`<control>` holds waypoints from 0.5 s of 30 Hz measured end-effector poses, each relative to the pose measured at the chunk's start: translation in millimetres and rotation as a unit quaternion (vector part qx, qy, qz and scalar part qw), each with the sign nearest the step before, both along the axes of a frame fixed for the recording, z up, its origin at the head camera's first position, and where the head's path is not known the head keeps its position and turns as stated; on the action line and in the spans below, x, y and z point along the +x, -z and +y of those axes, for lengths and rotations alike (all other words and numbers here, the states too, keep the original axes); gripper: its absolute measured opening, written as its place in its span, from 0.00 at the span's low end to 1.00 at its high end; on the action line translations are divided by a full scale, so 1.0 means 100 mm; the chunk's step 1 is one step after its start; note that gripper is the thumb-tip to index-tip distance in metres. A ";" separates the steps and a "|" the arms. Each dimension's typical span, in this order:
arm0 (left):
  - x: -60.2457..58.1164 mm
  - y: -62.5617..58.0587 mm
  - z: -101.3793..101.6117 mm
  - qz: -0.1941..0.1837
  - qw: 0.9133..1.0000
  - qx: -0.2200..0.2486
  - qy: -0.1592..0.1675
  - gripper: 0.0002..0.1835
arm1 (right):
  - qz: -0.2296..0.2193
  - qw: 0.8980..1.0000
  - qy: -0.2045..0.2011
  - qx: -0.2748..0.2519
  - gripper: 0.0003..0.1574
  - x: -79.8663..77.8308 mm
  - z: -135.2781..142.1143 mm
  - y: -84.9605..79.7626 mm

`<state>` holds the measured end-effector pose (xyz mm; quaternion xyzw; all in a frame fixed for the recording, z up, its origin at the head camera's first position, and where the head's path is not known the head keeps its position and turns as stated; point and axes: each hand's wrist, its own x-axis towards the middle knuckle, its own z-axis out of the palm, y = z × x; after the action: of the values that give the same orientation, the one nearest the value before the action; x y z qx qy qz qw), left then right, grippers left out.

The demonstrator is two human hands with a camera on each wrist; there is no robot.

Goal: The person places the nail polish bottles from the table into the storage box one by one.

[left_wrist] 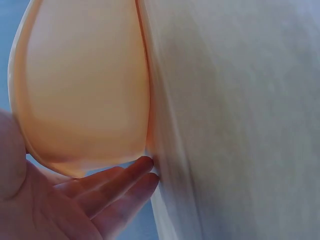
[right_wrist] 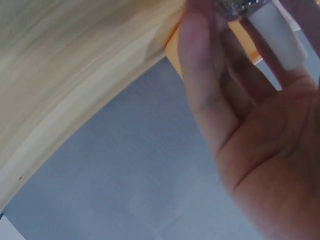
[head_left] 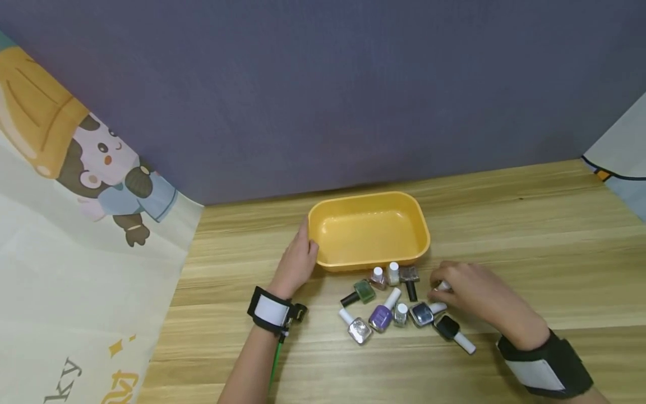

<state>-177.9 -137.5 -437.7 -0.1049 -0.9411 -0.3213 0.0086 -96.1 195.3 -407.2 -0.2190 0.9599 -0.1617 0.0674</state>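
My left hand (head_left: 296, 261) rests against the left end of a yellow plastic basin (head_left: 372, 266). In the left wrist view its nearly straight fingers (left_wrist: 117, 192) lie along the basin's outer wall. My right hand (head_left: 469, 289) pinches a nail polish bottle with a white cap (head_left: 444, 285), just right of the other bottles. The right wrist view shows that bottle's glittery glass (right_wrist: 240, 7) at the top edge, partly cut off. Nearest to this hand lie a dark blue nail polish (head_left: 421, 314) and a black one (head_left: 447, 327).
In front of the basin are more nail polishes: green (head_left: 364, 292), purple (head_left: 381, 318), silver glitter (head_left: 360, 331), a small white-capped one (head_left: 401, 315), and several by the basin's front wall. A dark blue-grey panel (head_left: 353, 101) stands behind the wooden table (head_left: 530, 241).
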 end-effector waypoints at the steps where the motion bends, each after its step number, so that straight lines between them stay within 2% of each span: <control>1: 0.00 0.00 0.00 0.000 1.000 0.003 0.000 0.33 | -0.009 1.000 -0.001 0.001 0.07 0.00 0.00 0.00; 4: 0.00 0.01 0.00 0.000 1.000 0.011 0.001 0.33 | -0.021 1.000 -0.002 -0.003 0.08 0.00 0.00 0.00; 15: 0.00 0.04 -0.02 -0.002 1.000 0.024 0.004 0.34 | -0.019 1.000 -0.022 -0.009 0.07 -0.01 0.01 0.03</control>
<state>-177.5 -139.7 -441.7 -0.1077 -0.9326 -0.3443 0.0075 -97.5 196.3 -410.1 -0.2373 0.9519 -0.1733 0.0867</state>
